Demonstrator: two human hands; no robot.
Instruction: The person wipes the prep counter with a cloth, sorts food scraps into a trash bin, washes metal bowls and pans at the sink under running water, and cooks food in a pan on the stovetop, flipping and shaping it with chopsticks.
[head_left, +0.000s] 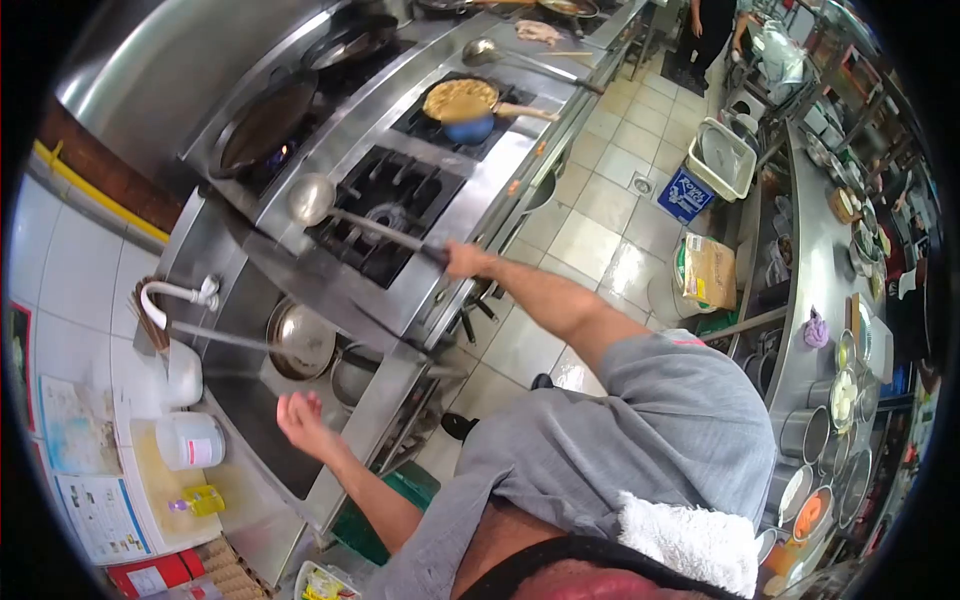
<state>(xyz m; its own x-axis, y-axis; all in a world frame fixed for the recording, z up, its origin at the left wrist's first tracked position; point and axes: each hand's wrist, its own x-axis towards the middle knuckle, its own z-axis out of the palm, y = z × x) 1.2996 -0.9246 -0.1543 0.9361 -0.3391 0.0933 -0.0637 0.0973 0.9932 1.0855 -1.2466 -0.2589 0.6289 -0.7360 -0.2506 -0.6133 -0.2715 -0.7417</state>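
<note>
My right hand is wrapped round the dark handle end of a long metal ladle, whose bowl hangs near the left edge of the black gas burner. Over the sink, my left hand is raised with its fingers curled; whether they hold anything is too small to tell. A white tap pours a stream of water into a round pan in the sink. A second pot sits beside that pan.
A pan of food sits on the farther burner, with another ladle beyond it. Large woks stand at the back left. A steel counter with containers runs along the right. Another person stands at the aisle's far end.
</note>
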